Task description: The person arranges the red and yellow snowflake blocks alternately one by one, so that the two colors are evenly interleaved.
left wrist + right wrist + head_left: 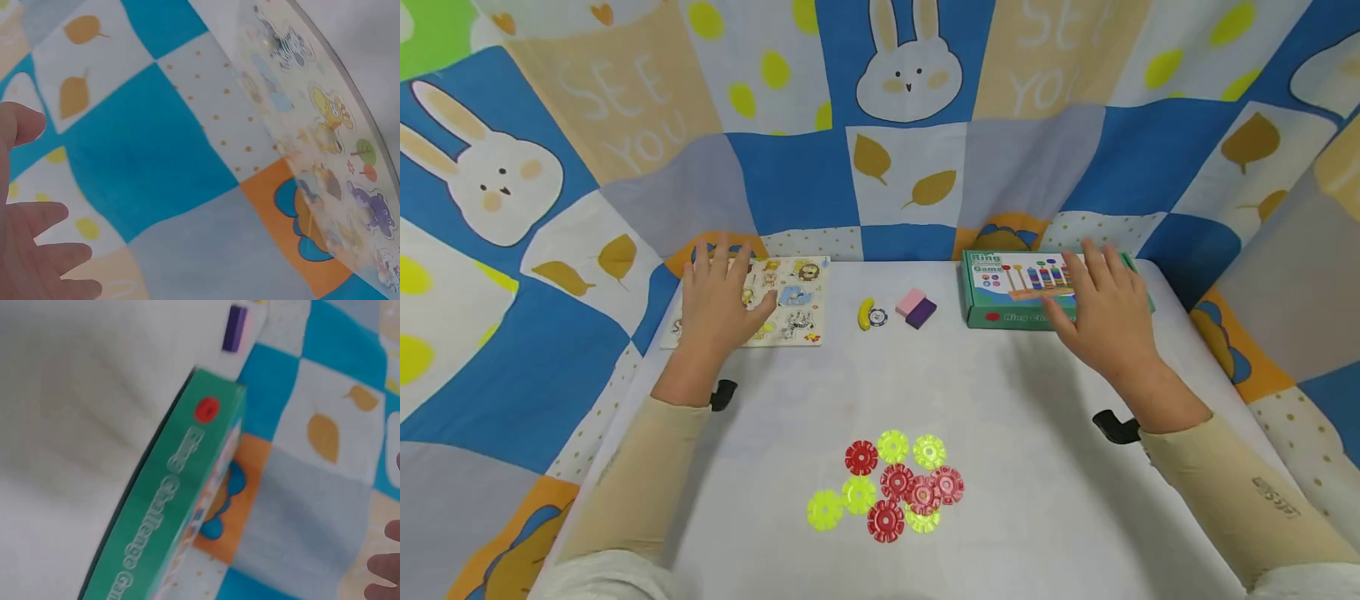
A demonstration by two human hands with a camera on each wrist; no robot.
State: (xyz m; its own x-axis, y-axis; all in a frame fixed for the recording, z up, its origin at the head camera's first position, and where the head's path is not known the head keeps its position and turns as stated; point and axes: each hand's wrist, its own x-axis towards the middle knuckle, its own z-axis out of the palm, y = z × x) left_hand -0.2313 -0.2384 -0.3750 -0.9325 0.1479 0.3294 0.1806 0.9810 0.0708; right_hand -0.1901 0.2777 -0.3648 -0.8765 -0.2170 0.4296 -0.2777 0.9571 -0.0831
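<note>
Left hand [718,304] fingers spread flat over stiff, thin puzzle board [790,304], upper left; contact unclear. Right hand [1105,312] splayed over light green box [1000,287]; grip edges.

A flat wooden animal puzzle board [782,304] lies at the desk's far left edge, printed with cartoon animals, partly under the left hand [718,296]. A green ring game box [1011,292] lies flat at the far right, partly under the right hand [1105,312].
</note>
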